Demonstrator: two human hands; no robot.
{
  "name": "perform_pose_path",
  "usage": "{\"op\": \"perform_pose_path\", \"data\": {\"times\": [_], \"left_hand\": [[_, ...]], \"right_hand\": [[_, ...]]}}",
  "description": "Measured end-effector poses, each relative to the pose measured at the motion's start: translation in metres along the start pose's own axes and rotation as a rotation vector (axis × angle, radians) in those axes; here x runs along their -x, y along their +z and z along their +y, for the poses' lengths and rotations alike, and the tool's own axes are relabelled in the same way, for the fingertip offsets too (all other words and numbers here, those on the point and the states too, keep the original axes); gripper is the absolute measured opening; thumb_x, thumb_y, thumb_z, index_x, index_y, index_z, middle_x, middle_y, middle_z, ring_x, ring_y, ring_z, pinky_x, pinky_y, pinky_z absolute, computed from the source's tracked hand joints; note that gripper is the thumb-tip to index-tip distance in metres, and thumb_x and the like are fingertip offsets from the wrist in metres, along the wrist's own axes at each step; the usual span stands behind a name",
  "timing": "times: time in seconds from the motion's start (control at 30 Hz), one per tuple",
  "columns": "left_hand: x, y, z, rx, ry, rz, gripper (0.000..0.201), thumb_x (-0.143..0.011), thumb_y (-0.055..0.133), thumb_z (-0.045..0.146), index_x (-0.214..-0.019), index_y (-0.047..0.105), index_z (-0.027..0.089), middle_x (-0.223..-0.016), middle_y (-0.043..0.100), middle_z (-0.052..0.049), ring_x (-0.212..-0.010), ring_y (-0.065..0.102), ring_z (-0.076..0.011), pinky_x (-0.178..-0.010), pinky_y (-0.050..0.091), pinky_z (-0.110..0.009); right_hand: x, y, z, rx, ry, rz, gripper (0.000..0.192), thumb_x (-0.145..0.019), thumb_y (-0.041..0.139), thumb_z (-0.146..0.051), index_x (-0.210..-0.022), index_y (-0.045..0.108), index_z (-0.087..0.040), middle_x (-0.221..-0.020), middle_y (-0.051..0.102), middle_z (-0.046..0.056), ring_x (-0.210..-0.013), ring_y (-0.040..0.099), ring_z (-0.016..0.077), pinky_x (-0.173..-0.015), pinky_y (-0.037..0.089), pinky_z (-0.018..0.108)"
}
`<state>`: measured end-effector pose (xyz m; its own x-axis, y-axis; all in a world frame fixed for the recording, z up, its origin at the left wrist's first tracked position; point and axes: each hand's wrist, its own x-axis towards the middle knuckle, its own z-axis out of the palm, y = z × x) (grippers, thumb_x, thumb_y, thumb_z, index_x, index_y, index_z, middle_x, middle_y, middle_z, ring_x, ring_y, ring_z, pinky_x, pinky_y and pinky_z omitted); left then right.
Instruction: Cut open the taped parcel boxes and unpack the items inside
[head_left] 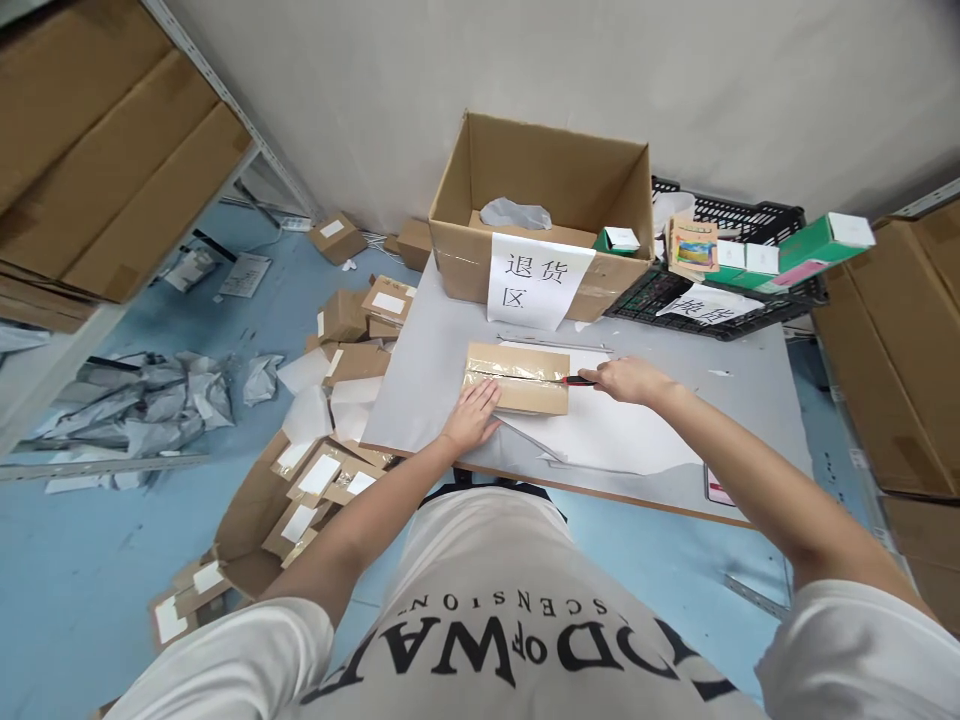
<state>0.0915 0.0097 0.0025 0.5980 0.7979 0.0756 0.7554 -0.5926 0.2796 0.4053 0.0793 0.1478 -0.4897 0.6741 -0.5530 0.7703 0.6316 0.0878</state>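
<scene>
A small taped cardboard box [517, 395] lies on the table in front of me. My left hand [474, 415] rests on its near left corner, fingers stretched out over the top and the thumb by the near side. In my right hand [626, 380] is a red and black utility knife [577, 380], its front end at the box's right edge. A dark slit runs along the taped seam in the box top, in line with the knife. Clear tape on the top looks shiny and wrinkled. White paper [622, 435] lies partly under the box.
A large open carton [457, 265] with a paper sign stands at the table's back, beside a black crate [750, 215] holding green-and-white boxes. A phone [718, 487] lies at the front right edge. Several small cartons [345, 315] are heaped on the floor left of the table [412, 400].
</scene>
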Motion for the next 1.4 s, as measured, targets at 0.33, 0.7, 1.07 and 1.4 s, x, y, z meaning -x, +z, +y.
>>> {"op": "perform_pose_path", "data": {"times": [0.33, 0.7, 1.07, 1.4], "left_hand": [[0.0, -0.003, 0.003, -0.031, 0.0, -0.036, 0.064, -0.089, 0.042, 0.04, -0.144, 0.031, 0.01, -0.15, 0.031, -0.014, -0.141, 0.023, -0.0262, -0.114, 0.018, -0.043], [0.001, -0.002, 0.002, -0.025, 0.028, -0.053, 0.066, -0.087, 0.046, 0.04, -0.145, 0.029, 0.013, -0.149, 0.034, -0.014, -0.14, 0.024, -0.0261, -0.113, 0.019, -0.044], [-0.003, -0.004, -0.001, -0.014, 0.037, -0.056, 0.066, -0.088, 0.045, 0.043, -0.144, 0.031, 0.013, -0.151, 0.03, -0.013, -0.141, 0.022, -0.0264, -0.114, 0.017, -0.043], [-0.003, -0.01, 0.001, 0.061, 0.026, 0.0, 0.062, -0.088, 0.047, 0.046, -0.139, 0.039, 0.011, -0.146, 0.038, -0.014, -0.137, 0.032, -0.026, -0.113, 0.024, -0.043]], "right_hand": [[0.026, 0.027, 0.019, -0.033, 0.007, 0.036, 0.04, -0.094, 0.037, -0.032, -0.133, 0.045, -0.029, -0.096, 0.068, 0.01, -0.076, 0.065, 0.0225, -0.059, 0.037, 0.028], [0.043, 0.049, 0.023, -0.115, 0.043, 0.057, 0.043, -0.094, 0.035, -0.036, -0.136, 0.042, -0.031, -0.108, 0.067, 0.009, -0.08, 0.065, 0.0223, -0.061, 0.04, 0.029], [0.082, 0.079, 0.042, -0.137, 0.19, 0.018, 0.042, -0.093, 0.034, -0.035, -0.133, 0.047, -0.032, -0.107, 0.067, 0.01, -0.081, 0.065, 0.0238, -0.061, 0.043, 0.031], [0.08, 0.137, -0.018, -0.871, 0.543, 0.507, 0.061, -0.09, 0.038, -0.05, -0.143, 0.031, -0.02, -0.104, 0.068, 0.012, -0.077, 0.067, 0.0221, -0.076, 0.053, 0.039]]}}
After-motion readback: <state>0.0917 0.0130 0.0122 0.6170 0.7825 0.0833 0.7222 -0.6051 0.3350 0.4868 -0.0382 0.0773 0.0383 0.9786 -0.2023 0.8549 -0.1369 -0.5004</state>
